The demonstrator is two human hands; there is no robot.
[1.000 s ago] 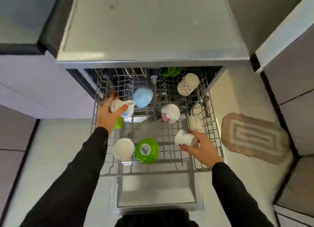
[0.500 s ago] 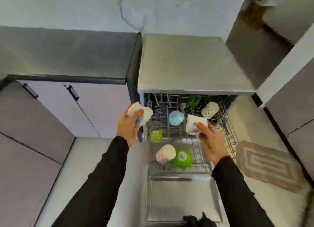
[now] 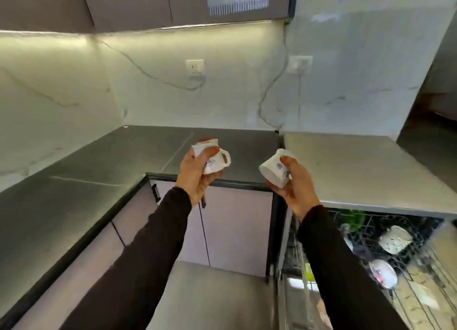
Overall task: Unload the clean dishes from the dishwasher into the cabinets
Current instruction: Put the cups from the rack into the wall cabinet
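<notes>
My left hand [image 3: 194,176] grips a white mug with a blue print [image 3: 214,160], its handle pointing right, held above the dark counter's front edge. My right hand [image 3: 295,190] holds a second white mug with a blue print [image 3: 273,171], tipped on its side with the base facing me. Both mugs are up at counter height, apart from each other. The open dishwasher's wire rack [image 3: 415,287] lies at the lower right with white cups [image 3: 394,239] and a patterned bowl [image 3: 382,272] in it. Upper cabinets [image 3: 128,5] hang above the backsplash, doors closed.
A dark L-shaped counter [image 3: 99,171] runs along the marble backsplash. The dishwasher's grey top [image 3: 366,171] sits to the right of it. Closed pale base cabinet doors [image 3: 235,225] with a black handle [image 3: 155,193] stand below. Two wall sockets [image 3: 194,66] sit on the backsplash.
Both hands lifted a mug each out of the rack and rose to counter height. My view swung up and left, from the dishwasher to the counter and upper cabinets.
</notes>
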